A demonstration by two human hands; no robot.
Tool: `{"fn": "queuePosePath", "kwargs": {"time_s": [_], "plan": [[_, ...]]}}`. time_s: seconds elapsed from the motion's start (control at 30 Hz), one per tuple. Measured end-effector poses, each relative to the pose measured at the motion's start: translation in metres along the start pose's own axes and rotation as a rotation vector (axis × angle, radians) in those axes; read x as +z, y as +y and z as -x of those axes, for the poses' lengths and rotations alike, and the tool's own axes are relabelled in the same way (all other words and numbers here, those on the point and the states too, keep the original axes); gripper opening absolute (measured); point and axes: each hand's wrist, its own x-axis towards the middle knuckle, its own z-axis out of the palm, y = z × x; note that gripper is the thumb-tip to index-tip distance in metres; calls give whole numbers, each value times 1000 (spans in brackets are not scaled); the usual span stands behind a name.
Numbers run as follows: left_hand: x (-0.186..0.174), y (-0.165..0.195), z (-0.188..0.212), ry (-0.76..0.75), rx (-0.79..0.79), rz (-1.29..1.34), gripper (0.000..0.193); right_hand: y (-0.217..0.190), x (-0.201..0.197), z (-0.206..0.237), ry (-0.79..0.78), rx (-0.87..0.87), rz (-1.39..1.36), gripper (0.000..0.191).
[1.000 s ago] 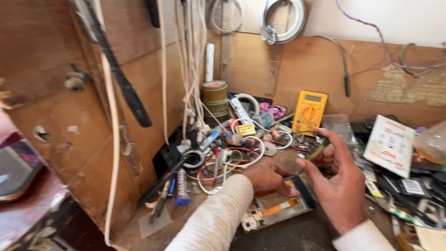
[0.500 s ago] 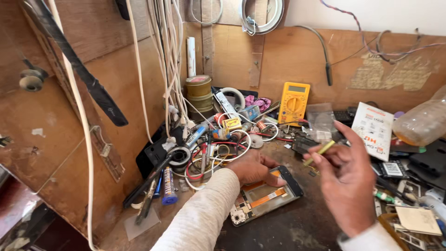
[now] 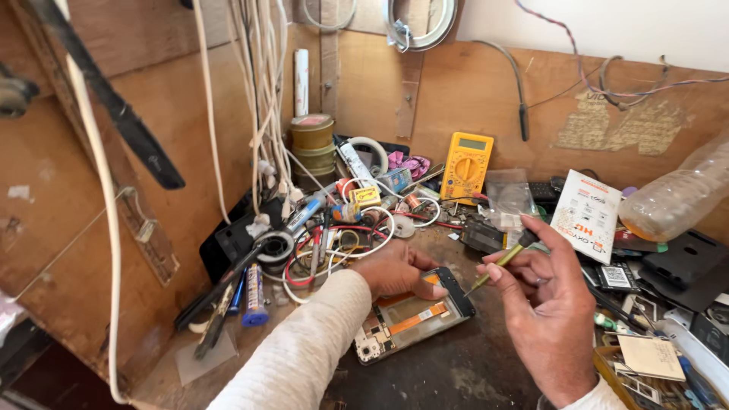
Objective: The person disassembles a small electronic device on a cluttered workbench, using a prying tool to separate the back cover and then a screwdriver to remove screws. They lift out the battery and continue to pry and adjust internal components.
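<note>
Phone shell (image 3: 414, 315) under left hand (image 3: 395, 269), screwdriver (image 3: 501, 262) in right hand (image 3: 547, 304)

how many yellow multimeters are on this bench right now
1. The yellow multimeter leans against the back board, behind the clutter, beyond the opened phone under the left hand. Others could be buried in the clutter.

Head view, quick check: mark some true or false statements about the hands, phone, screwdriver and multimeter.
1. The left hand rests on the opened phone. True.
2. The right hand holds a screwdriver. True.
3. The multimeter is red. False: it is yellow.
4. The phone lies with its back cover on. False: its insides are exposed.
5. A clear bottle lies at the right. True.
</note>
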Motion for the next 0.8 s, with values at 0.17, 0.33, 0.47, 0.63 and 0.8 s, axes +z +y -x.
{"fn": "queuePosePath", "kwargs": {"time_s": [0.17, 0.33, 0.47, 0.63, 0.8], "plan": [[-2, -10, -8, -43, 32, 57, 48, 2, 7, -3, -8, 4, -48, 63], [1, -4, -3, 9, -16, 47, 48, 2, 9, -3, -23, 16, -22, 62], [1, 2, 4, -1, -30, 21, 48, 1, 12, -2, -20, 26, 3, 62], [2, 2, 3, 9, -26, 55, 52, 4, 9, 1, -10, 15, 12, 62], [4, -1, 0, 89, -81, -30, 54, 11, -5, 0, 48, -34, -4, 64]]}}
